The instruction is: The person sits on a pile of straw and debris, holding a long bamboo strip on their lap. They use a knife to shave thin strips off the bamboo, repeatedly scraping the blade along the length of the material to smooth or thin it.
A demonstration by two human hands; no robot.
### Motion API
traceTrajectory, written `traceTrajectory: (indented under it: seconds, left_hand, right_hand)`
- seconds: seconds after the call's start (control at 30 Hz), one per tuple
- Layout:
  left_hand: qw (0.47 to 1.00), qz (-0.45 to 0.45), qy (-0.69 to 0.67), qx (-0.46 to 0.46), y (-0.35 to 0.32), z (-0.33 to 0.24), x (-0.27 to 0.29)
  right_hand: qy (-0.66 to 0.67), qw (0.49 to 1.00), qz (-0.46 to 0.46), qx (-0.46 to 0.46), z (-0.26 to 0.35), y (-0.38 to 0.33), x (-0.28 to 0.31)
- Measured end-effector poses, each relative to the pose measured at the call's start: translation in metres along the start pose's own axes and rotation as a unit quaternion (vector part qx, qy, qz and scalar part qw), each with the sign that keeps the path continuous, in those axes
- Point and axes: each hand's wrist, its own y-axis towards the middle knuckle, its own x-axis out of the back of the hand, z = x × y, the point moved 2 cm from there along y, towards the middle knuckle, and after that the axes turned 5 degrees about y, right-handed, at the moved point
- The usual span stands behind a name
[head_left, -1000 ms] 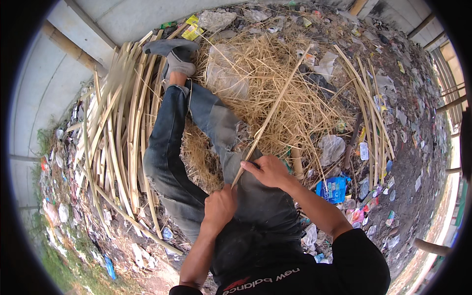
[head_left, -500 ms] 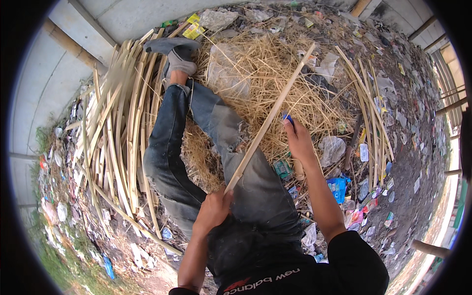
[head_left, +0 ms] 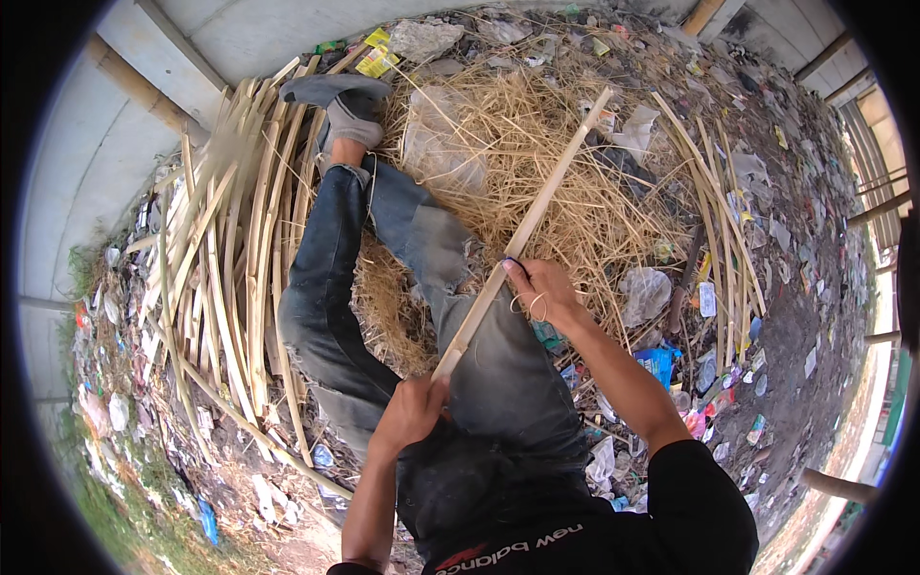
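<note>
A long pale bamboo strip [head_left: 547, 194] slants from my lap up and to the right, over my thigh and the straw. Its lower end is in my left hand [head_left: 410, 414], which is closed around it. Midway along the strip is my right hand [head_left: 548, 290], closed on a small blue tool [head_left: 515, 260]. Fingers hide most of that tool, and its blade, if any, cannot be made out. The tool rests against the strip. Beneath the right hand hangs a thin curled shaving [head_left: 530, 307].
A large bundle of bamboo strips [head_left: 259, 259] lies left of my legs. Several more strips [head_left: 714, 201] lie at the right. Loose straw-like shavings [head_left: 537, 125] pile up ahead, around a pale block [head_left: 446, 144]. Litter [head_left: 657, 364] covers the ground, and a wall [head_left: 86, 192] stands left.
My right hand has moved left and down with the blue tool, from beside the strip onto it. A curled shaving now shows under that hand. The left hand keeps its hold, shifted slightly.
</note>
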Motion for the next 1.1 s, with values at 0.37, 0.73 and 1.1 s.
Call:
traceTrajectory:
  seconds: [0.37,0.73,1.1]
  left_hand:
    - [0.993,-0.057,0.100,-0.030,0.042,0.001,-0.027]
    - [0.955,-0.113,0.275,-0.015,0.044,-0.031,-0.034]
    - [0.933,-0.122,0.336,-0.044,0.034,-0.028,-0.037]
  right_hand:
    - [0.011,0.994,0.008,0.110,0.033,-0.052,-0.023]
    - [0.089,0.990,0.112,0.019,0.027,-0.039,-0.009]
    - [0.135,0.984,-0.055,-0.106,-0.047,-0.024,0.059]
